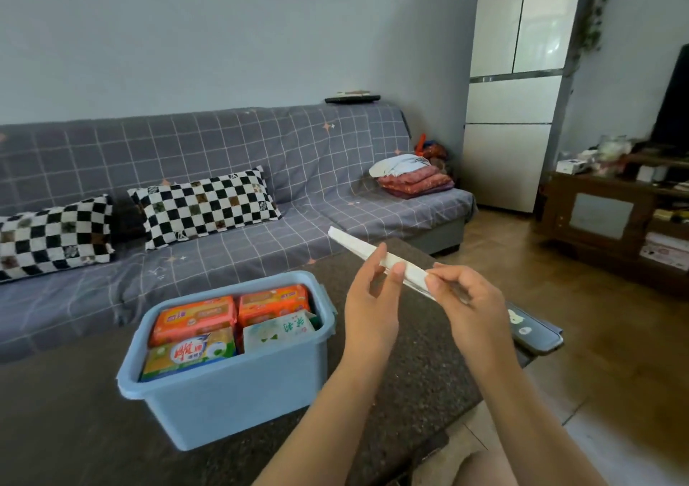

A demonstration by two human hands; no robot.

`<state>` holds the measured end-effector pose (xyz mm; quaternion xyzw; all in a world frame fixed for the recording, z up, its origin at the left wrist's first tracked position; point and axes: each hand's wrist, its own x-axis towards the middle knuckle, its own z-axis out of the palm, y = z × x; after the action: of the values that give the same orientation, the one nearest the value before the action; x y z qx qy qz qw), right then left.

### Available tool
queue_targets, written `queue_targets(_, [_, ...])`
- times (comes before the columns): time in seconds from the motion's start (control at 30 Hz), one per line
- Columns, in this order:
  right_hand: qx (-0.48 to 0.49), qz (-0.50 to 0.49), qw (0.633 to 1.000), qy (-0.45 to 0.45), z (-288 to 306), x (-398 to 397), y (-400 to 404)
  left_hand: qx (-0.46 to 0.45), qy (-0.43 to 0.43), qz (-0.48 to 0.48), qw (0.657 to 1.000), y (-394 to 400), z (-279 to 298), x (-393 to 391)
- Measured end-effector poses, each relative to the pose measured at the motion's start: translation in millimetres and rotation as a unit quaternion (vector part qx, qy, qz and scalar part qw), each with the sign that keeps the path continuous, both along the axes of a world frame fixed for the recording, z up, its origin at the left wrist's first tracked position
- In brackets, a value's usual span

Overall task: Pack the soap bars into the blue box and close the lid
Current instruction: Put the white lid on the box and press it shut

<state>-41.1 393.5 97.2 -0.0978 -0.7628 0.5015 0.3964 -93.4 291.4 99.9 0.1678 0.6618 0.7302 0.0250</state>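
Both hands gripping white lid (376,258) edge-on: left hand (367,291) pinching middle, right hand (462,299) holding near end. Blue box (231,392) sitting open, lower left, nearer left hand.

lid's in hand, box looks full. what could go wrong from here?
1. The pale green soap pack sits tilted, with a corner about level with the rim of the blue box; the lid may not seat flat.
2. Left hand and right hand hold the lid only at its near end, edge-on; it could slip.
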Motion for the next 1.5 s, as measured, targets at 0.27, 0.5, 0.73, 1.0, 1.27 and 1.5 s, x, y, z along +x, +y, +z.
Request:
queue_targets(0.27, [-0.068, 0.115, 0.989, 0.056, 54.5, -15.9, -59.2, 0.052, 0.074, 0.068, 0.994, -64.0, 60.5, -8.3])
queue_targets(0.5, [-0.142, 0.186, 0.97, 0.062, 76.9, -35.8, -103.7, -0.044, 0.155, 0.175, 0.971, -135.4, 82.5, -26.7])
queue_targets(0.73, [-0.337, 0.265, 0.903, -0.031, 80.8, -65.3, -112.1, -0.201, 0.159, 0.303, 0.918, -212.3, 67.7, -68.9])
queue_targets(1.0, [-0.439, 0.289, 0.839, -0.137, 62.0, -106.5, -98.6, -0.283, 0.064, 0.352, 0.89, -254.6, 37.8, -90.1])
queue_targets(1.27, [-0.367, 0.215, 0.89, -0.161, 47.2, -124.3, -95.5, -0.295, -0.005, 0.355, 0.887, -271.4, 18.7, -97.6])
queue_targets(1.5, [-0.055, 0.183, 0.964, -0.183, 31.3, -145.2, -98.8, -0.37, -0.022, 0.365, 0.854, -274.1, 8.1, -108.0])
